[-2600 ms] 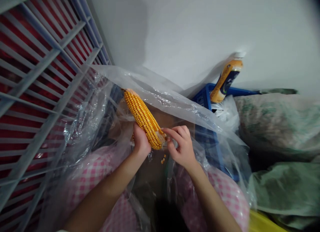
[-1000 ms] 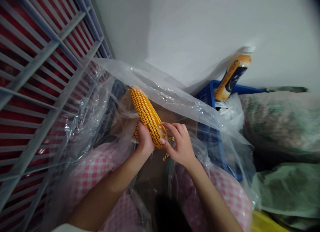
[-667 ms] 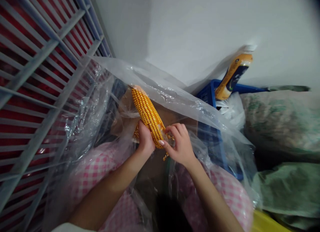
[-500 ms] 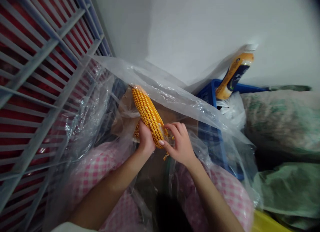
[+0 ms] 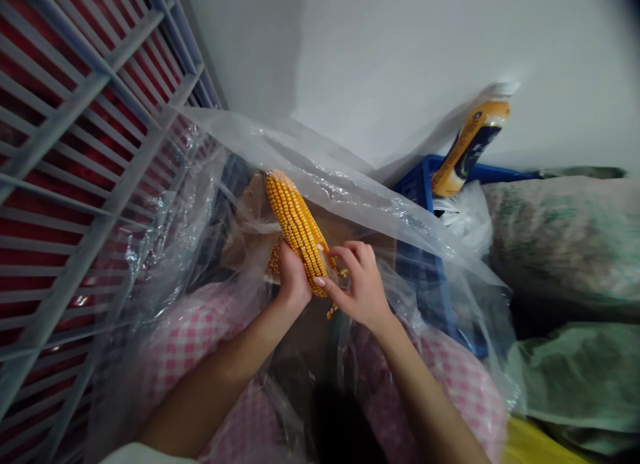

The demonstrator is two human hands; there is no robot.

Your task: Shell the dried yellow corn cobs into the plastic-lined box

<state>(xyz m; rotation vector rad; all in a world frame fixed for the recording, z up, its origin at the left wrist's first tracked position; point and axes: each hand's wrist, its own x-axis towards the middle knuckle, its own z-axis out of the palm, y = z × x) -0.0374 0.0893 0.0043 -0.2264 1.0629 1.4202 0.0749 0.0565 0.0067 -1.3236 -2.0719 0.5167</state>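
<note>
Left hand (image 5: pixel 293 277) grips a dried corn cob (image 5: pixel 297 227), fingers wrapped around its lower half | right hand (image 5: pixel 363 284) half-curled, thumb pressed on the kernels | cob held upright, tip tilted away, inside a clear plastic bag (image 5: pixel 325 191) | loose kernels (image 5: pixel 331 311) just below the right thumb

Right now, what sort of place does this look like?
Probably a cramped home storage corner: bulging sacks against a white wall, a blue plastic crate, a grey grille, and a dried corn cob.
</note>
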